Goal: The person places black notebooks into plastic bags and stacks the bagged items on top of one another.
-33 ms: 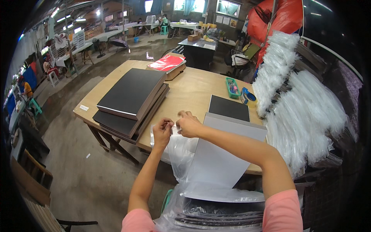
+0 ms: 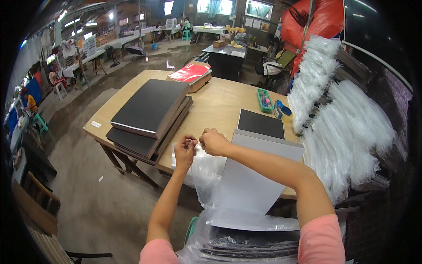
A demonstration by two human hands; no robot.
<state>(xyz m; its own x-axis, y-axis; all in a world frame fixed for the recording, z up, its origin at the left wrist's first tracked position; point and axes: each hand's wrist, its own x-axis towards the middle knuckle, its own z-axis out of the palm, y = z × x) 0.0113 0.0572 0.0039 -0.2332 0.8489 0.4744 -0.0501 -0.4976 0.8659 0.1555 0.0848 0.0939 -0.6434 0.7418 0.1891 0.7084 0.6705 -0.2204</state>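
My left hand [image 2: 184, 152] pinches the top of a clear plastic bag [image 2: 206, 174] at the near edge of the wooden table. Close beside it, my right hand [image 2: 214, 142] is closed with its fingertips at the same bag's edge; what lies exactly between them is hidden. Beneath my right forearm rests a white sheet [image 2: 252, 176] with a grey strip along its far end. A black board [image 2: 261, 124] sticks out beyond that strip. Nearest me lies a stack of black boards in clear plastic [image 2: 246, 246].
Thick black boards [image 2: 149, 105] are stacked on the table's left side. Behind them sits a red-and-white packet [image 2: 191, 72]. A green basket [image 2: 264, 100] and a blue tape dispenser [image 2: 281, 110] stand at the right. Heaps of clear plastic bags [image 2: 347, 132] lie beyond the right edge.
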